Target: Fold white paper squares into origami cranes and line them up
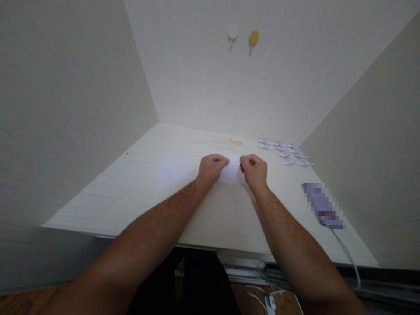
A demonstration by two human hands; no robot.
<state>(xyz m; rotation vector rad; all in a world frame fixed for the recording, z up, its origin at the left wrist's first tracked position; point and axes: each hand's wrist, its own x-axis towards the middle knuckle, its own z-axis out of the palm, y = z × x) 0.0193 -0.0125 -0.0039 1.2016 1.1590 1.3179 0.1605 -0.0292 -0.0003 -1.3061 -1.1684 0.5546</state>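
A small white sheet of paper point(231, 172) is held between both hands above the middle of the pale wooden table point(131, 192). My left hand point(211, 168) is closed, pinching the sheet's left edge. My right hand point(254, 170) is closed too, pinching its right edge. Both forearms reach in from the bottom of the view. A short stack of white paper sheets point(173, 170) lies flat on the table just left of my left hand.
Several small folded paper figures point(287, 154) lie at the back right of the table. A blurred oblong object point(323, 205) with a white cable lies near the right edge. Two hooks point(243, 38) hang on the back wall. Walls enclose three sides.
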